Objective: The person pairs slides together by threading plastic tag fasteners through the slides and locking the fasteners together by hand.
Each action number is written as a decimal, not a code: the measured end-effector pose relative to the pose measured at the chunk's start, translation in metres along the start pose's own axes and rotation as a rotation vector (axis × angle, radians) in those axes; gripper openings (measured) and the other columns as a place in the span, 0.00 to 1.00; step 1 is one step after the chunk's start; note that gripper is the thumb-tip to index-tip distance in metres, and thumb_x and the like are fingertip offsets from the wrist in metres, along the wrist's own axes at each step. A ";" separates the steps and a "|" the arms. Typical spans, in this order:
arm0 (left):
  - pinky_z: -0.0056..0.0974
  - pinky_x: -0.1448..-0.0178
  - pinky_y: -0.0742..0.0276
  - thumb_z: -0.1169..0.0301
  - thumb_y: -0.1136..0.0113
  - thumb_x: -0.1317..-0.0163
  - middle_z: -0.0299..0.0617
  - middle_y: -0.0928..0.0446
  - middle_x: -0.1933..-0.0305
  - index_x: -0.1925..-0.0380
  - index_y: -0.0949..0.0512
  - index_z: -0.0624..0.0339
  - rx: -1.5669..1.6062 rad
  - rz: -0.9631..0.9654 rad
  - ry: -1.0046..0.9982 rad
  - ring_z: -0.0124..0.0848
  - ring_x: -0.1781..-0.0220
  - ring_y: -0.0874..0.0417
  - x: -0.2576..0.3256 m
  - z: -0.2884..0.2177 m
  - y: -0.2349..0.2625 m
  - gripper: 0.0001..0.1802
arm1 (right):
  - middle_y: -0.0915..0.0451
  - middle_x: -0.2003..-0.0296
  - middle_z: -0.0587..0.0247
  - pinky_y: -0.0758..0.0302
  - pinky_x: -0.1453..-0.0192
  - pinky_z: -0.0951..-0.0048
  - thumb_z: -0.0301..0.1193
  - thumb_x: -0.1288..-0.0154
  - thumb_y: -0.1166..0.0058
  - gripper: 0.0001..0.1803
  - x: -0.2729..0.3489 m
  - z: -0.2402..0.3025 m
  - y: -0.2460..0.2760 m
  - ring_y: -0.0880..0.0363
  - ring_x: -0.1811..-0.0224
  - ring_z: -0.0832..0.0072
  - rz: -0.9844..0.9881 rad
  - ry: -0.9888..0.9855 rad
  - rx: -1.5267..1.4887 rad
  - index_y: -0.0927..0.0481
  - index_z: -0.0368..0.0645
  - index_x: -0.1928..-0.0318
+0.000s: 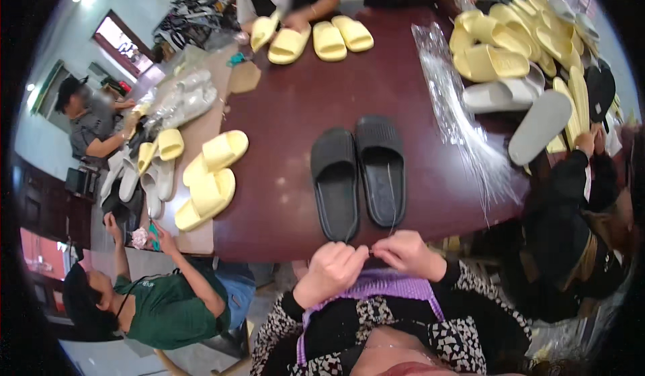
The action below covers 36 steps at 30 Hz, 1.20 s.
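In the head view, a glossy dark red table [289, 114] fills the middle, its near edge curving just in front of the person. Two black slippers lie on it near that edge, side by side with toe ends away: the left black slipper [337, 205] and the right black slipper [381, 188]. Both hands are beside the near edge, in front of the slippers. The left hand [332, 268] is closed in a narrow pinch; what it grips is too small to tell. The right hand [410, 254] pinches too, fingertips nearly meeting the left's, and a thin strand [392, 191] runs over the right slipper down to it.

A paler worktop [195, 168] adjoins on the left, bearing grey and wrapped slippers; a doorway [125, 43] stands in the wall beyond. A co-worker in green [171, 309] sits at its near side.

Yellow slippers [329, 42] line the far edge, where another person's hands work. On the right, a bundle of clear strands [453, 107] and a heap of yellow and grey slippers [507, 33] crowd that side. Open tabletop stretches from the black slippers to the far row and leftward to a yellow pair [207, 201].
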<state>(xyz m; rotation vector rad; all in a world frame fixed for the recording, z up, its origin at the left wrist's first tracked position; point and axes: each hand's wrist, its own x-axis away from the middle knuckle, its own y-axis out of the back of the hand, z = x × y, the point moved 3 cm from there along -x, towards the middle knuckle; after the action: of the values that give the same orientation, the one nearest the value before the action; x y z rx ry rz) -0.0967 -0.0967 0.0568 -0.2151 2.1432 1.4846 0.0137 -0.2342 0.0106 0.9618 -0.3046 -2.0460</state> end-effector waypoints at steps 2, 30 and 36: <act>0.37 0.76 0.35 0.76 0.37 0.52 0.38 0.35 0.82 0.70 0.23 0.61 0.004 0.025 0.008 0.33 0.81 0.30 -0.002 0.002 0.003 0.08 | 0.21 0.78 0.60 0.28 0.73 0.65 0.28 0.48 0.37 0.06 -0.007 0.007 0.005 0.23 0.78 0.63 -0.002 -0.028 -0.017 0.19 0.42 0.70; 0.37 0.72 0.33 0.73 0.37 0.48 0.38 0.34 0.81 0.68 0.23 0.61 -0.144 0.032 0.059 0.34 0.78 0.29 -0.008 0.003 0.000 0.08 | 0.19 0.76 0.54 0.24 0.71 0.67 0.27 0.43 0.40 0.04 -0.018 -0.010 0.006 0.19 0.74 0.61 0.009 -0.142 -0.118 0.20 0.38 0.70; 0.37 0.72 0.32 0.73 0.37 0.48 0.38 0.33 0.79 0.67 0.23 0.61 -0.166 0.022 0.074 0.34 0.77 0.28 -0.014 -0.001 0.005 0.08 | 0.20 0.76 0.54 0.23 0.70 0.67 0.27 0.42 0.41 0.05 -0.027 -0.013 0.011 0.18 0.74 0.61 0.022 -0.133 -0.111 0.20 0.38 0.69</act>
<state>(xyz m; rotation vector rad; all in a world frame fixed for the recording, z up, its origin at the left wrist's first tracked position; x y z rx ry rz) -0.0871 -0.0982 0.0686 -0.3109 2.0862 1.6928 0.0392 -0.2192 0.0218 0.7533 -0.2671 -2.0881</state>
